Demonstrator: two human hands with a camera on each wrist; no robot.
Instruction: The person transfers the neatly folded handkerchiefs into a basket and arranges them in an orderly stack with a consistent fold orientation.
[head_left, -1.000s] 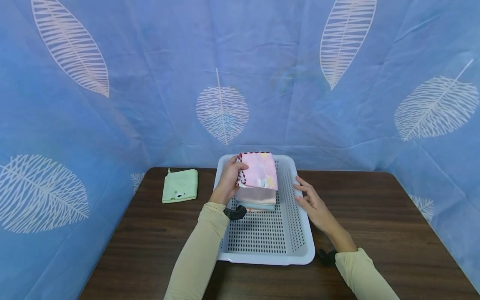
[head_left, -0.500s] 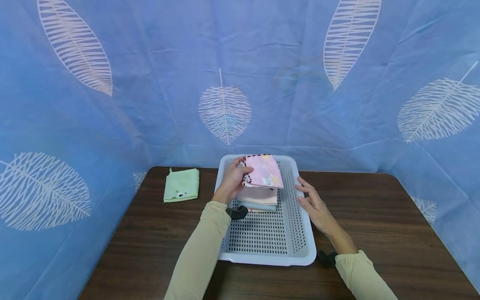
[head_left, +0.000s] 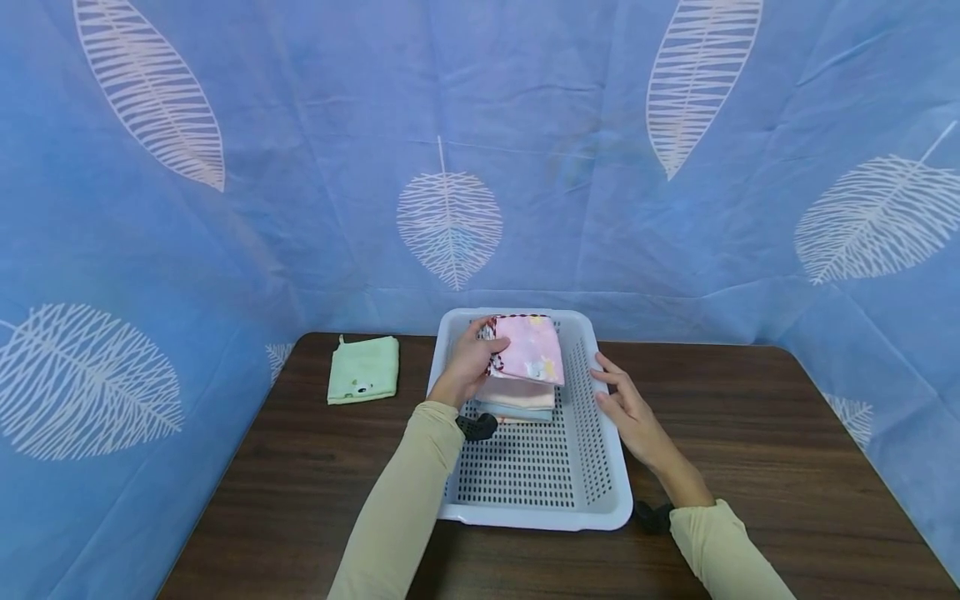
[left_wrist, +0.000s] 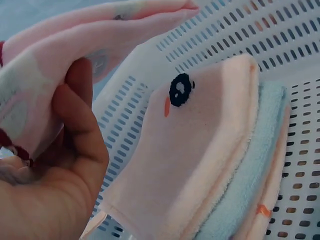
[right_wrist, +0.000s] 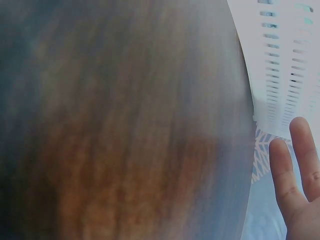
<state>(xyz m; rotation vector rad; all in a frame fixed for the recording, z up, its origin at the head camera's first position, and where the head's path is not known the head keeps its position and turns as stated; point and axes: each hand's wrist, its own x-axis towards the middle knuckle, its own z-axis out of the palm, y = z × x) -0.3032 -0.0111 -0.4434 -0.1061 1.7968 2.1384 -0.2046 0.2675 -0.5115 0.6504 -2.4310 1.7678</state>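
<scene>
A folded pink towel [head_left: 529,350] with a red-checked edge is pinched at its left side by my left hand [head_left: 469,360], above a stack of folded towels. The stack, seen closely in the left wrist view, has a pale peach towel [left_wrist: 195,130] with an embroidered black eye on top, a light blue towel [left_wrist: 250,165] under it and another peach one below. These lie in the back of a white perforated plastic basket [head_left: 525,518]. Fingers spread, my right hand [head_left: 628,412] rests at the basket's right rim and holds nothing.
To the left of the basket, a folded green towel [head_left: 363,371] lies on the dark wooden table [head_left: 300,475]. A blue cloth backdrop [head_left: 570,233] with white leaf prints stands behind the table and along its sides.
My left hand has moved slightly to the right with the pink towel, which then has come down a little over the stack. My right hand stays at the basket's rim.
</scene>
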